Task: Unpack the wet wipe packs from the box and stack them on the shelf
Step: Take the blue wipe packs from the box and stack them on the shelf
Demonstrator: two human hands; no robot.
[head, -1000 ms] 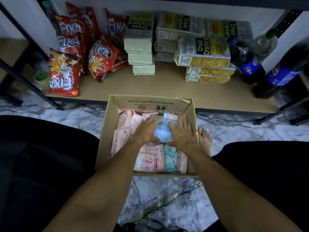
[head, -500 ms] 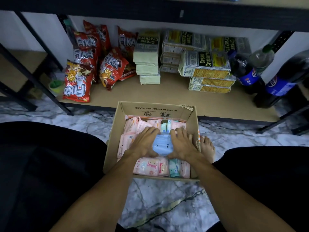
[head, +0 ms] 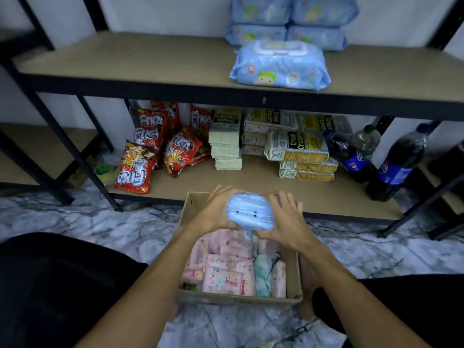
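Note:
A blue wet wipe pack (head: 249,212) is held above the open cardboard box (head: 292,275), end-on to me. My left hand (head: 213,209) grips its left side and my right hand (head: 286,222) grips its right side. The box on the marble floor holds several pink packs (head: 222,278) and a teal one (head: 262,273). On the upper shelf (head: 125,59) lie several blue wipe packs: one in front (head: 280,65) and a stack behind it (head: 286,21).
The lower shelf (head: 263,182) carries red snack bags (head: 135,167), cream cracker boxes (head: 296,146) and dark soda bottles (head: 399,162). Black shelf posts (head: 62,144) stand to the left and right. My dark-clothed knees flank the box.
Both hands closed on the blue pack inside the box and lifted it up above the box. My view tilted upward, so the upper shelf and its blue packs now show.

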